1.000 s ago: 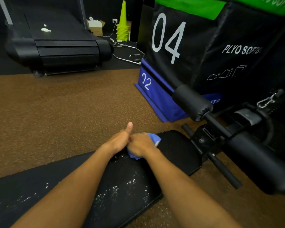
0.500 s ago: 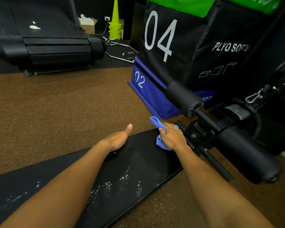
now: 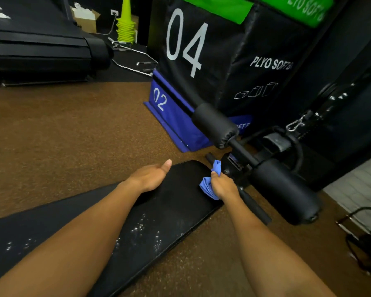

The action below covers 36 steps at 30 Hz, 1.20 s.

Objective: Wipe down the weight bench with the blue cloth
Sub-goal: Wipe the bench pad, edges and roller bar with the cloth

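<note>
Head view shows the right hand (image 3: 224,186) with its grip bunched around the crumpled blue cloth (image 3: 208,187) at the far end of the black padded weight bench (image 3: 174,202), the left hand (image 3: 151,175) lying flat and relaxed on the pad, so I think long firm strokes toward the white specks (image 3: 146,230) would work best.
</note>
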Available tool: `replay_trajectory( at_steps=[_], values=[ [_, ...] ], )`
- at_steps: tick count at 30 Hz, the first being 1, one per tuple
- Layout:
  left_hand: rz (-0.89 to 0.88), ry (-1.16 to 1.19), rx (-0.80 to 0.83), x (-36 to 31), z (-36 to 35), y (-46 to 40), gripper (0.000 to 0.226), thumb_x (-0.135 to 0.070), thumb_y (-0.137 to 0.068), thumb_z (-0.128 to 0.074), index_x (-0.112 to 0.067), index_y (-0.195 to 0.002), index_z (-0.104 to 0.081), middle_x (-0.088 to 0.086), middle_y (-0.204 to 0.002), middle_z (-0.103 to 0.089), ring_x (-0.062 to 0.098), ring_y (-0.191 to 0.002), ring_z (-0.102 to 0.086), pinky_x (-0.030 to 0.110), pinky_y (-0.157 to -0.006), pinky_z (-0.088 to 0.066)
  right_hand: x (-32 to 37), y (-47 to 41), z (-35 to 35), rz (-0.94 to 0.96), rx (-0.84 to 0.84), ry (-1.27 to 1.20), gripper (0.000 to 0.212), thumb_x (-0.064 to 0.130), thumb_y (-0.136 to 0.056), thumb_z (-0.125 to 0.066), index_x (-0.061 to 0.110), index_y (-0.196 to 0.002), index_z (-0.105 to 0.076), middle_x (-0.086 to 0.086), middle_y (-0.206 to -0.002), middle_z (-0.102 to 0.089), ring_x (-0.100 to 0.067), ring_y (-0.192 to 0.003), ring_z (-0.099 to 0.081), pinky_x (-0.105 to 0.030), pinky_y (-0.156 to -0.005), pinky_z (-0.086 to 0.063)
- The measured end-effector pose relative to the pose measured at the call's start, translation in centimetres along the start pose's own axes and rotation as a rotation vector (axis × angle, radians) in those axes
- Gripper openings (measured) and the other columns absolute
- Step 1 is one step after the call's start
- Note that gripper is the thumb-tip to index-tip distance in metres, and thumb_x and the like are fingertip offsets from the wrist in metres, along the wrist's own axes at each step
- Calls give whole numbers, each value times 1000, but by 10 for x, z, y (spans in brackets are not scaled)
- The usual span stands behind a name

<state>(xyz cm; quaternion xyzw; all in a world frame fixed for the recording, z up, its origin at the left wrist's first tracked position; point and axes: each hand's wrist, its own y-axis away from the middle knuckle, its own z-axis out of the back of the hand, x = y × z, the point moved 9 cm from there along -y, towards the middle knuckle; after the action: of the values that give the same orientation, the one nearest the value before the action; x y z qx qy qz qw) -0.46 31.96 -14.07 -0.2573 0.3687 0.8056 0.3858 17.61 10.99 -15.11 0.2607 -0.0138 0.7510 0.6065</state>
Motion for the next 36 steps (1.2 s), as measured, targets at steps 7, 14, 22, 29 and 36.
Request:
replay_trajectory(
  at_steps=[7,14,22,29,36],
  values=[
    [-17,-92,-27,-18,-8,-1,78,-70,-97,-14,-22,-150,-44,5,-159,-39,27,-146,-34,41,-114,-26,-36,30,-2,-171,-74,-248,58,48,-104,-25,7,-126,-59,-18,-131,-58,-32,-104,-61,-35,-87,-44],
    [-45,-129,-47,-21,-9,13,73,-66,-100,-14,-22,-154,-38,6,-160,-36,27,-148,-30,44,-119,-20,-42,65,-18,-349,-111,-429,59,46,-103,-28,7,-145,-39,-21,-144,-47,-39,-122,-53,-41,-97,-45],
    [-75,-160,-72,-24,-10,31,72,-64,-101,-15,-19,-154,-35,7,-163,-29,25,-152,-20,48,-122,-12,-31,103,-42,-345,-89,-533,53,37,-105,-26,0,-140,-39,-23,-135,-52,-37,-122,-52,-39,-100,-43],
    [-100,-22,-100,-8,4,48,69,-67,-99,-19,-27,-151,-42,3,-159,-39,27,-147,-33,43,-119,-23,-16,154,-77,-94,-166,-439,74,48,-103,-28,7,-157,2,-17,-165,-8,-38,-146,-26,-46,-117,-28],
    [-58,-59,-135,5,14,50,80,-71,-97,-14,-19,-150,-45,9,-158,-39,29,-147,-33,41,-117,-23,35,208,-96,439,-138,59,64,52,-100,-13,24,-158,-6,10,-163,15,-20,-149,23,-45,-119,17]
  ],
)
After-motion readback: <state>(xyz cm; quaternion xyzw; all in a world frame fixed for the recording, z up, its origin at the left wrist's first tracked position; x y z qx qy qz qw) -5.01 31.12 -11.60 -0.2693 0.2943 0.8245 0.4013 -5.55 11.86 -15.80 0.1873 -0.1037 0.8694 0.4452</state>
